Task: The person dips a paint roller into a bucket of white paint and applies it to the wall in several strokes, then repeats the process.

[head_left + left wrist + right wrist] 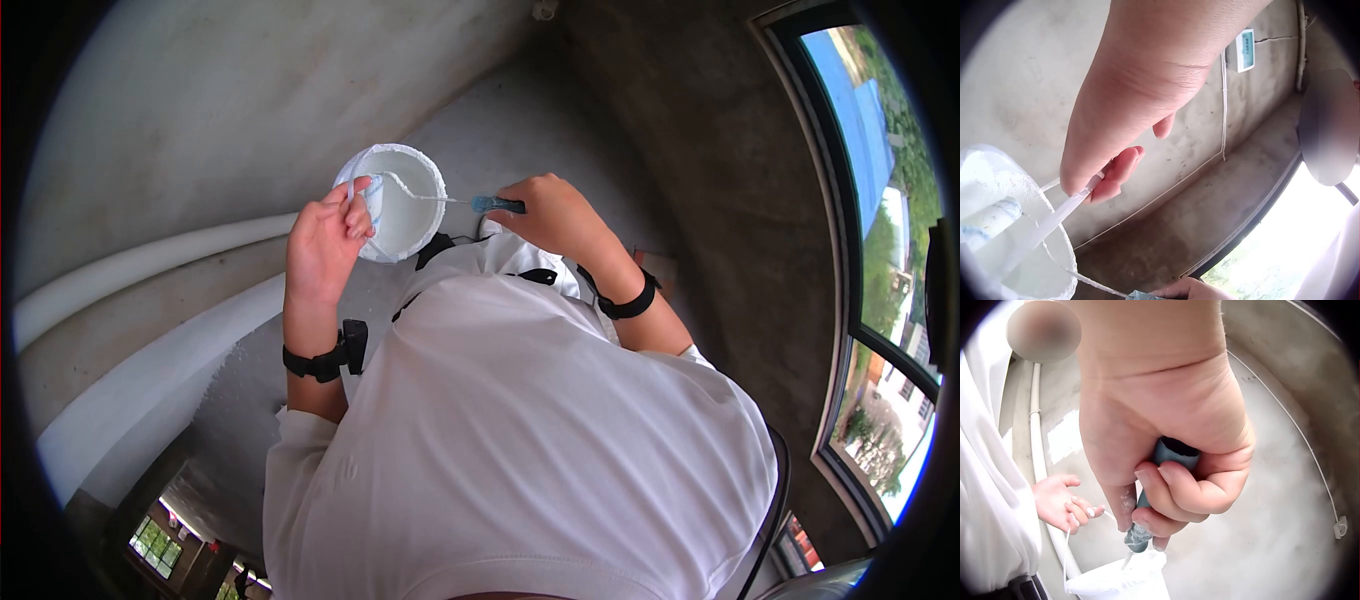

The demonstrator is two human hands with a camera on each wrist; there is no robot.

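Bucket [412, 222] reads to me as plastic, smooth wall, rim rough with crusted white coating. Bail [1054, 220]: smooth, translucent plastic. Roller [999, 220]: cloth-like sleeve, matt. Rod [1099, 283]: looks metal, smeared with white coating. Handle [496, 204]: smooth plastic, rough crust near rod end. Shirt [560, 420]: soft matt cloth, creased. Pipe [1036, 419]: smooth plastic, I judge. Wall [250, 85]: matt, plaster-like, blotchy. Window [885, 150]: clear glass.

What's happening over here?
Someone's left hand holds a white bucket by its carry handle. The right hand grips the bluish handle of a paint roller, and the roller end is within the bucket's mouth. White stuff coats the rim. I can't tell how full the bucket is.
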